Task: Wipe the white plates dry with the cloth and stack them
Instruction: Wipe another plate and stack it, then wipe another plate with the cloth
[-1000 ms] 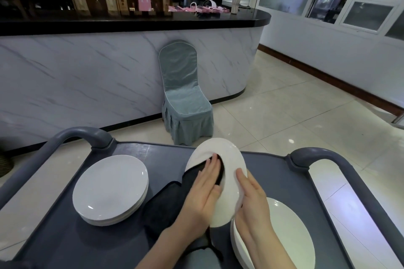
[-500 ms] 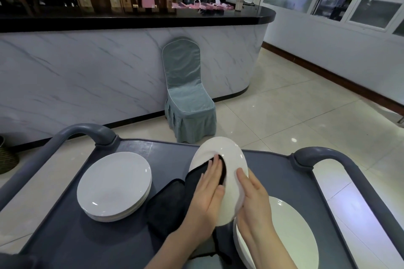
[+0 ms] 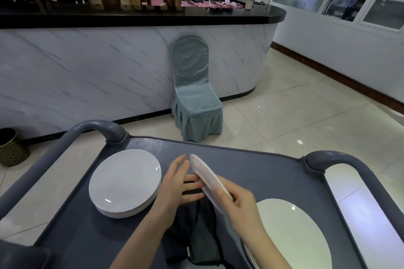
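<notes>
1. Plate [image 3: 207, 181]: white, being held above the cart [image 3: 251, 170], tilted so steeply that it is showing almost edge-on. Its long axis is running from far-left down to near-right.
2. Right hand [image 3: 240, 205]: gripping the plate's near rim, thumb on the upper side and fingers curling underneath. It is carrying the whole weight.
3. Left hand [image 3: 177, 188]: fingers straight and spread, lying just beside the plate's left face. Whether the fingertips are touching it is unclear.
4. Cloth [image 3: 201, 236]: dark, draping down between the forearms, below the plate. Its top is showing behind the left fingers. Whether that hand is holding it, I cannot tell.
5. Left stack [image 3: 124, 183]: white plates sitting flat on the cart, just beside the left hand on its outer side.
6. Right stack [image 3: 293, 236]: more white plates, lying near the right forearm, on its outer side.
7. Judgement: the plate is probably being turned for its other face. If it is then going to the left stack, the left hand is nearer, and the plate needs levelling first.
</notes>
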`<move>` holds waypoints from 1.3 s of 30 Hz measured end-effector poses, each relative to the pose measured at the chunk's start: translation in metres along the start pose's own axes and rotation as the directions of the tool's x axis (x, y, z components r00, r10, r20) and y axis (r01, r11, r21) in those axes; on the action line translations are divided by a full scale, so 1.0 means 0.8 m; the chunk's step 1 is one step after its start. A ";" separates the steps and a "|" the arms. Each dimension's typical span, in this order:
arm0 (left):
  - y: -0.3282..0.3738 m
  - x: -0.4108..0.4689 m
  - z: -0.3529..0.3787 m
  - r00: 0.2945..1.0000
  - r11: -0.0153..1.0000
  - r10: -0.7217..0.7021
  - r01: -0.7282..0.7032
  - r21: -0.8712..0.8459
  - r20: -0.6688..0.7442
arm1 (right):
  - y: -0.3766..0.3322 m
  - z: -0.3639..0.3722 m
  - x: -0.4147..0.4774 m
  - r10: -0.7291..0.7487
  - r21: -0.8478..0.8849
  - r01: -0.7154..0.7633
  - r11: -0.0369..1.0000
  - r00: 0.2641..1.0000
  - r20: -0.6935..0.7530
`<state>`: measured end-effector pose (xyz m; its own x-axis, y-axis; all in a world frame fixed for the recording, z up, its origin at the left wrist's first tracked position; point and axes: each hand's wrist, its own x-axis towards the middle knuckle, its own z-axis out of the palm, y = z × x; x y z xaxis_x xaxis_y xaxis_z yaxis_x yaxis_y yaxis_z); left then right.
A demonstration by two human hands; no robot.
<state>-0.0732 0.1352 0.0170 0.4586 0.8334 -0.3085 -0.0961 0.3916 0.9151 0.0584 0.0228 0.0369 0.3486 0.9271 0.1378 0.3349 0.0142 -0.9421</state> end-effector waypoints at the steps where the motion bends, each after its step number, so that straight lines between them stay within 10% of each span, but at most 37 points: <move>1: 0.002 -0.001 -0.004 1.000 1.000 -0.020 0.020 -0.004 -0.007 | 0.005 0.006 -0.001 -0.016 -0.066 0.019 0.998 0.999 0.047; 9: -0.016 -0.001 -0.058 0.983 0.994 -0.078 0.063 -0.093 -0.166 | 0.028 0.049 0.016 0.052 -0.427 0.155 0.891 0.898 0.436; 15: -0.023 0.012 -0.133 0.954 0.988 -0.111 0.076 -0.136 -0.279 | 0.057 0.055 0.048 0.267 -0.440 -0.305 0.845 0.952 -0.147; 19: -0.028 0.022 -0.176 0.949 0.983 -0.160 0.126 -0.135 -0.274 | 0.075 0.096 0.069 0.571 -0.088 -0.581 0.809 0.813 -0.111; 24: -0.031 0.032 -0.218 0.943 0.994 -0.100 0.079 -0.080 -0.318 | 0.084 0.145 0.078 0.620 0.214 -0.590 0.778 0.776 -0.113; 39: -0.043 0.044 -0.305 0.833 0.989 0.067 0.016 0.145 -0.550 | 0.099 0.238 0.106 0.591 0.240 -0.553 0.798 0.796 -0.132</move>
<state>-0.2696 0.2465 -0.0885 -0.1102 0.9346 -0.3381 0.0399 0.3441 0.9381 -0.0524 0.1738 -0.0841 0.5910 0.6965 -0.4070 -0.1359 -0.4113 -0.9013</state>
